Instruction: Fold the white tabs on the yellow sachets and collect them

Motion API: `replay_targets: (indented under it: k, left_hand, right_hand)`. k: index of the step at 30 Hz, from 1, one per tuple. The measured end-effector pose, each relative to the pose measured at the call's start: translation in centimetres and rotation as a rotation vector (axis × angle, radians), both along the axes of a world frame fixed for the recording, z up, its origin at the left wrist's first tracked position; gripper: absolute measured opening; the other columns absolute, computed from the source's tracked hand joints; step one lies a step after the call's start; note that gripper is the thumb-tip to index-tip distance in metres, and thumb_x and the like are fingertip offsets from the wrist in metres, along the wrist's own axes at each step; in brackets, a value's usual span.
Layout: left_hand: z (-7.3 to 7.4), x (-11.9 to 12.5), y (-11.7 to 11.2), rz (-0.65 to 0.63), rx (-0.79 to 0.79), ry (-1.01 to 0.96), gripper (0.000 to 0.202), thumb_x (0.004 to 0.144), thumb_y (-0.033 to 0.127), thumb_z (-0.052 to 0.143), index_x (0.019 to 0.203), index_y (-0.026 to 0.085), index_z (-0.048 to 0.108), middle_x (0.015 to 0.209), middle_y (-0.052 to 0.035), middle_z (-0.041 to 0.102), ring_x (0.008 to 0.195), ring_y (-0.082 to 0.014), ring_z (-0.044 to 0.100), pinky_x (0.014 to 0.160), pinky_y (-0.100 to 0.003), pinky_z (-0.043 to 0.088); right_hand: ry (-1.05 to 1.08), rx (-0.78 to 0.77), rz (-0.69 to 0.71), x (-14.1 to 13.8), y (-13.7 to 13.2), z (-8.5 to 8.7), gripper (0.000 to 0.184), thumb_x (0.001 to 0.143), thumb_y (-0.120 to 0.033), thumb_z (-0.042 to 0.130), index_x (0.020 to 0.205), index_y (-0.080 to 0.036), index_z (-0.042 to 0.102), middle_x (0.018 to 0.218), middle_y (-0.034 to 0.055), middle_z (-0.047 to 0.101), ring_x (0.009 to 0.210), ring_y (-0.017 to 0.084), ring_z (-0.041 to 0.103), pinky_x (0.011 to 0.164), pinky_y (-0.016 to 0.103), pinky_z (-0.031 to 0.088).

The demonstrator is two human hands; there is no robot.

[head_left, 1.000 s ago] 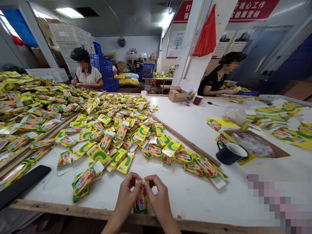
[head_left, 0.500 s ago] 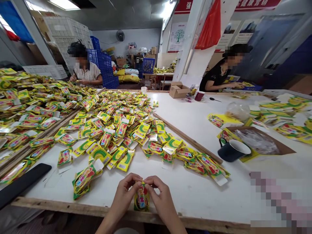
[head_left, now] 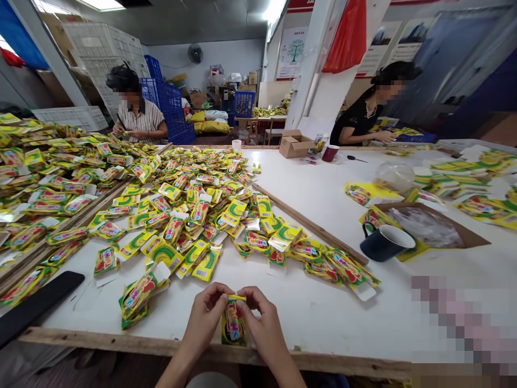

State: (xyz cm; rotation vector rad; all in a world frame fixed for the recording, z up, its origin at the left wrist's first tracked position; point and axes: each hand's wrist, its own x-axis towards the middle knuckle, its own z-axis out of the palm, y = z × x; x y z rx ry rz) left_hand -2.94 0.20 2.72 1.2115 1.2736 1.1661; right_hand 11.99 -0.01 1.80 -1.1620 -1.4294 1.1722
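Both my hands pinch the top end of a small yellow-and-green printed box [head_left: 234,326], which stands or leans at the table's front edge. My left hand [head_left: 208,312] has thumb and fingertips closed on its upper left corner. On the upper right corner, my right hand [head_left: 258,315] presses with its thumb on the printed face. Whether the top flap is fully closed is hidden by my fingers. Beyond my hands lies a heap of similar boxes [head_left: 202,207], several with white flaps sticking out. A few more boxes [head_left: 139,296] lie together to the left.
Wooden strips [head_left: 311,223] divide the white table [head_left: 307,312]. A dark mug [head_left: 388,242] stands at the right by an open carton [head_left: 440,223] with clear plastic inside. A black long object [head_left: 44,302] lies at the left. Two people work across the table.
My fingers have shifted slightly at the top of the box, and more of its printed face shows. The view has tilted a little. Both hands keep their grip.
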Motion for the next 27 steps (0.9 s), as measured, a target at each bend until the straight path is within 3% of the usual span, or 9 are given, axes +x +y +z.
replay_targets:
  k: [4,8,11,18,27]
  left_hand:
    - [0.7,-0.9,0.9,-0.069,-0.03,0.018,0.011,0.077,0.025,0.064,0.08,0.016,0.068,0.074,-0.0026,0.068,0.071,-0.0173,0.062,0.066,-0.025,0.048]
    - [1.8,-1.9,2.2,-0.273,-0.073,0.065,0.016,0.079,0.029,0.064,0.08,0.015,0.072,0.074,-0.004,0.071,0.069,-0.0173,0.062,0.065,-0.024,0.048]
    - [2.1,-2.2,2.4,-0.341,-0.086,0.041,0.024,0.082,0.035,0.062,0.083,0.015,0.074,0.077,-0.0058,0.074,0.074,-0.0193,0.065,0.07,-0.027,0.05]
    - [1.0,-2.1,1.7,-0.252,-0.117,-0.115,0.031,0.076,0.044,0.068,0.085,0.015,0.076,0.078,-0.0063,0.075,0.08,-0.0226,0.068,0.08,-0.035,0.054]
    - [0.5,-2.0,1.5,-0.238,-0.099,-0.191,0.03,0.076,0.043,0.07,0.081,0.014,0.073,0.072,-0.0039,0.07,0.071,-0.0165,0.063,0.072,-0.028,0.052]
  right_hand:
    - [-0.076,0.052,0.0,0.2,-0.3,-0.2,0.013,0.091,-0.03,0.053,0.093,-0.02,0.06,0.082,0.0018,0.065,0.072,0.017,0.061,0.064,0.024,0.05]
    - [-0.252,0.262,-0.038,0.3,-0.5,0.6,0.016,0.089,-0.017,0.049,0.097,-0.022,0.062,0.105,0.0076,0.061,0.096,0.021,0.06,0.082,0.031,0.049]
    - [-0.39,0.335,-0.028,-0.3,-0.4,1.6,0.024,0.084,-0.008,0.05,0.095,-0.024,0.064,0.116,0.0091,0.055,0.106,0.024,0.055,0.09,0.038,0.047]
    - [-0.415,0.313,-0.024,-2.0,-0.2,2.4,0.029,0.073,0.002,0.049,0.088,-0.022,0.058,0.106,0.0077,0.056,0.102,0.024,0.054,0.088,0.039,0.047]
    - [-0.612,0.334,0.027,-2.0,0.2,4.0,0.024,0.071,0.002,0.048,0.079,-0.021,0.052,0.09,0.0063,0.055,0.088,0.025,0.05,0.077,0.038,0.046]
